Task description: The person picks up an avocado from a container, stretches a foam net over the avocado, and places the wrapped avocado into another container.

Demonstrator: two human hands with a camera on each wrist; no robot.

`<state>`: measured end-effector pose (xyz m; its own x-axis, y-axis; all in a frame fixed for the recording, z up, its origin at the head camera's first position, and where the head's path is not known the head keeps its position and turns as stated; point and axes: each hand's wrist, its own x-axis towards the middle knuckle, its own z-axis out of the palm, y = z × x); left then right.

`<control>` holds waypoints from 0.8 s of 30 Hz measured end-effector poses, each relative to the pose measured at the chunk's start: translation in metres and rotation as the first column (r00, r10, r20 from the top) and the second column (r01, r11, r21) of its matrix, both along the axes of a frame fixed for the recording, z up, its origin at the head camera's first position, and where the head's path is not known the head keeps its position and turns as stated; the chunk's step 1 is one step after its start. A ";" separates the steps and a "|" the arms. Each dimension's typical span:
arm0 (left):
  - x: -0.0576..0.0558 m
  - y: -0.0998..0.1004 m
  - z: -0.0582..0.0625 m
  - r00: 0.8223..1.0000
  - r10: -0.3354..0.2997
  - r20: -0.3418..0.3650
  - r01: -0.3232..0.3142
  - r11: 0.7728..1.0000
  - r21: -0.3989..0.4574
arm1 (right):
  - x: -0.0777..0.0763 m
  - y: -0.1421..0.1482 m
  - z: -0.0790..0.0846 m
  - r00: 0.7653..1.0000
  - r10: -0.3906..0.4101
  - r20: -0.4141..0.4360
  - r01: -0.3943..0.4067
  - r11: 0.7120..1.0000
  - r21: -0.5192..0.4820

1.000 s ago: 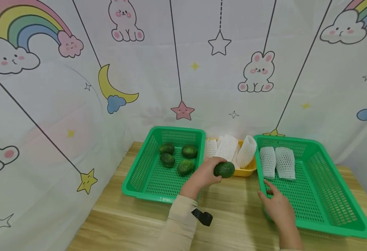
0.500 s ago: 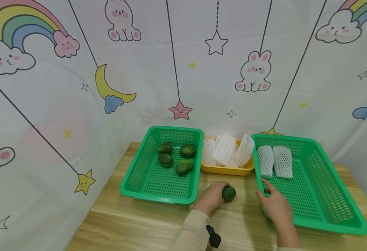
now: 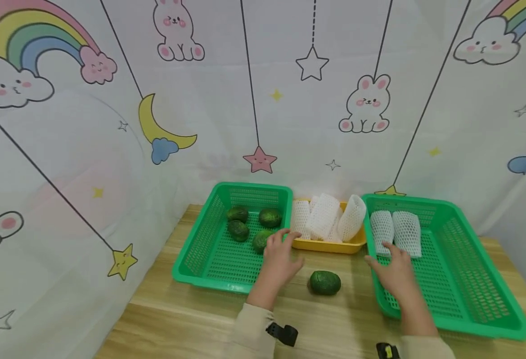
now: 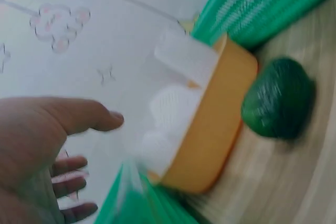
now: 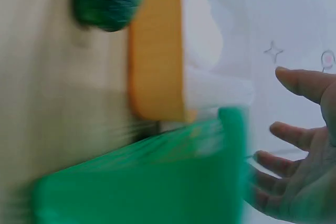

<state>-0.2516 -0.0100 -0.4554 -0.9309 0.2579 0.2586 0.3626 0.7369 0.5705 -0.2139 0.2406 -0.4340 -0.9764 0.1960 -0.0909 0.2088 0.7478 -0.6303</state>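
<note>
A dark green avocado (image 3: 325, 282) lies on the wooden table between the two green baskets. My left hand (image 3: 280, 262) hovers above the right rim of the left basket (image 3: 227, 285), fingers spread and holding nothing. In the left wrist view its thumb stands apart from the fingers, with the avocado (image 4: 279, 98) off to the right. My right hand (image 3: 395, 269), also holding nothing, is over the left rim of the right basket (image 3: 469, 326), its fingers apart. Several avocados (image 3: 238, 231) lie in the left basket, one partly hidden by my left hand.
Between the baskets, at the back, a yellow tray (image 3: 330, 246) holds several white foam net sleeves (image 3: 323, 217). Two net-covered items (image 3: 406, 233) lie in the right basket's far left corner. A patterned curtain (image 3: 227, 99) hangs behind the table.
My left hand carried the avocado down to the table, let go of it, then moved back up and left. My right hand has risen slightly over the basket rim.
</note>
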 end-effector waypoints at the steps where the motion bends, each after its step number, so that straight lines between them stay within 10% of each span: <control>1: -0.002 -0.006 -0.002 0.999 0.047 0.024 -0.047 0.999 0.006 | -0.011 -0.001 0.007 1.000 0.002 -0.026 -0.002 1.000 0.010; 8: -0.009 -0.025 -0.030 0.976 0.102 0.193 -0.118 0.990 0.075 | -0.093 -0.010 0.029 0.998 0.064 0.023 -0.068 0.961 0.266; 11: -0.007 -0.025 -0.034 0.982 0.109 0.156 -0.121 0.990 0.071 | -0.108 -0.012 0.025 0.998 0.041 0.056 -0.058 0.933 0.356; 14: -0.005 -0.023 -0.034 0.988 0.129 0.082 -0.135 0.987 0.081 | -0.104 -0.015 0.032 0.993 0.023 -0.112 0.019 0.935 0.355; 18: -0.003 -0.023 -0.028 0.987 0.144 -0.074 -0.133 0.981 0.141 | -0.078 -0.028 0.062 0.906 0.076 -0.417 0.037 0.966 0.256; 21: 0.000 -0.018 -0.016 0.988 0.071 -0.134 -0.046 0.983 0.179 | -0.052 -0.039 0.077 0.826 0.235 -0.513 -0.131 0.964 0.231; 24: 0.003 -0.008 0.000 0.996 -0.055 -0.067 0.068 0.973 0.221 | -0.032 -0.049 0.079 0.733 0.436 -0.522 -0.359 0.900 0.247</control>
